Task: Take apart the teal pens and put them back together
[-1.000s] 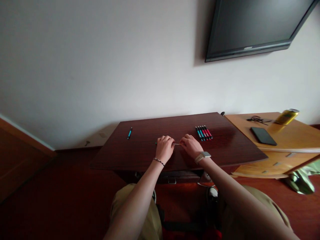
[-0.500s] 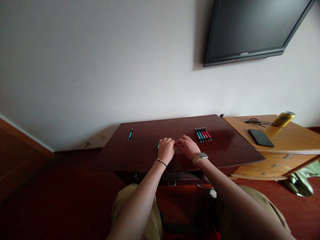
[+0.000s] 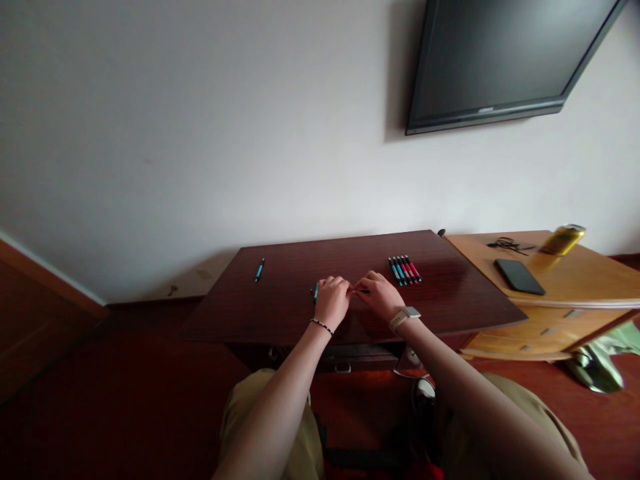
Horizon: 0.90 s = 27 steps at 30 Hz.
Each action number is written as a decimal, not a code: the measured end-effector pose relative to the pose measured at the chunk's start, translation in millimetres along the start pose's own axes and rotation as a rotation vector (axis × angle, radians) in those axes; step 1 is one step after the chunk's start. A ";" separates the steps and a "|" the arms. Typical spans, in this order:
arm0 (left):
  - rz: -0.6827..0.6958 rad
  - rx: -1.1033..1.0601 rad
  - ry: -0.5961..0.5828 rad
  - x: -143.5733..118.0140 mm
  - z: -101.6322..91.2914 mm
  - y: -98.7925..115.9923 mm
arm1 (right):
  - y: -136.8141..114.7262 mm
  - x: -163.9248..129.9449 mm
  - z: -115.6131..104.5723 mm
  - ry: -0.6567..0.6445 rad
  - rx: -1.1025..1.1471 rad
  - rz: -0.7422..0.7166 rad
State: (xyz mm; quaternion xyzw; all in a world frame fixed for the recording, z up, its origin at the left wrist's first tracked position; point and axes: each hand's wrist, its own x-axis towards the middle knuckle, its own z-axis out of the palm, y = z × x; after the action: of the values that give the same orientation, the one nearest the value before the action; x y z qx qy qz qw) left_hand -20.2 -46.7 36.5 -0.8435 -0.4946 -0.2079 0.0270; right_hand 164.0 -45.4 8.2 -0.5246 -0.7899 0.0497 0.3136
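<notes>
Teal-and-black plastic pen [image 3: 316,291] lies crosswise between your two curled fists, its long axis running left to right: your left hand [image 3: 331,301] pinches the teal end, your right hand [image 3: 381,296] pinches the dark end, fingertips nearly touching above the dark wooden table [image 3: 280,313].

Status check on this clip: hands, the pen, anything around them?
Left hand and right hand both closed on one teal pen, fingers meeting mid-table. Row of pens right of them, lone pen far left. Nothing between.

Phone [image 3: 519,277], can [image 3: 562,240], wall television [image 3: 500,57]
</notes>
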 end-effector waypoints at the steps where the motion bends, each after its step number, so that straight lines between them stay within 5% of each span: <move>1: 0.000 0.000 0.001 0.1 0.4 -0.1 | -0.6 0.5 -0.1 -0.006 -0.008 0.003; 27: -0.014 -0.006 -0.036 -9.9 -5.2 -17.6 | 18.9 -10.2 -4.9 -0.074 -0.052 0.055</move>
State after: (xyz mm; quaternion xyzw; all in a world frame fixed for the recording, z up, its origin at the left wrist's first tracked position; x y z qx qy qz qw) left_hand -40.9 -47.3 34.7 -0.8438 -0.5002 -0.1941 0.0141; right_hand 184.3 -47.0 -0.1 -0.5517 -0.7873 0.0570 0.2691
